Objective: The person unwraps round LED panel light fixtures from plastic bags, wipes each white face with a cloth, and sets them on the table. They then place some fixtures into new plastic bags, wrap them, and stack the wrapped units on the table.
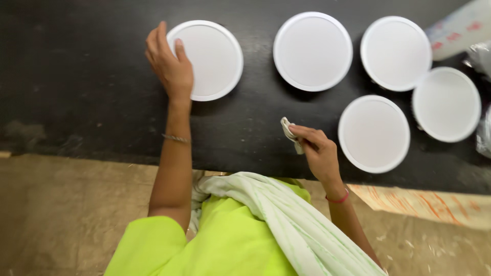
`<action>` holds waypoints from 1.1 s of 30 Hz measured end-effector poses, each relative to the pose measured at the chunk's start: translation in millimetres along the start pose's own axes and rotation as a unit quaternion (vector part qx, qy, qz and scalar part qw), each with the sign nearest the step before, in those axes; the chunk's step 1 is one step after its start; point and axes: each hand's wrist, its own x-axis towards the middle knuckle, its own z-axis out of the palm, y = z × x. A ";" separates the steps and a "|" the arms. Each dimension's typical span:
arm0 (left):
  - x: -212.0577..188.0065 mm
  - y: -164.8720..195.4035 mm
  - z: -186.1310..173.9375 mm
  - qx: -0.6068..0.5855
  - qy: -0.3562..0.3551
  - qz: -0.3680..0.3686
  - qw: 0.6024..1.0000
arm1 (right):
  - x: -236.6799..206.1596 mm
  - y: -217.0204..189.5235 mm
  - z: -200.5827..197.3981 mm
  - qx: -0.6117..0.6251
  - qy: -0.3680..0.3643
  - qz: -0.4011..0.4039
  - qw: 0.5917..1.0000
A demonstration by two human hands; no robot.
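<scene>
Left hand (171, 64) steadies a round white panel light (208, 60); right hand (319, 153) grips a folded cloth (289, 132).
Left fingers lie flat, released, pinning the disc's rim on the black surface (92, 82); right fingers clench the cloth near the surface's front edge, four more discs (373, 134) alongside.

I see a black worktop (76, 76) filling the upper part of the view, its surface matt, scuffed and dusty, with a greyish smear near its left front edge. Below it runs a tan floor covering (61, 220) that looks like worn sacking or paper, creased and speckled with pale scraps at right. A cardboard sheet with orange markings (434, 204) lies against the worktop's front edge. Light is even and soft.
</scene>
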 end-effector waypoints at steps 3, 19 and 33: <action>24.9 -45.7 -5.4 0.033 -0.165 -0.119 0.979 | 2.2 -1.0 13.7 0.021 -0.014 -0.007 1.000; -70.8 42.7 -48.2 -0.257 -0.331 -0.109 0.901 | 14.8 -8.6 -7.8 0.082 0.044 0.029 0.995; -129.9 127.2 -36.4 -0.331 -0.498 -0.208 0.774 | 25.0 -16.2 -8.8 0.116 0.092 0.056 0.987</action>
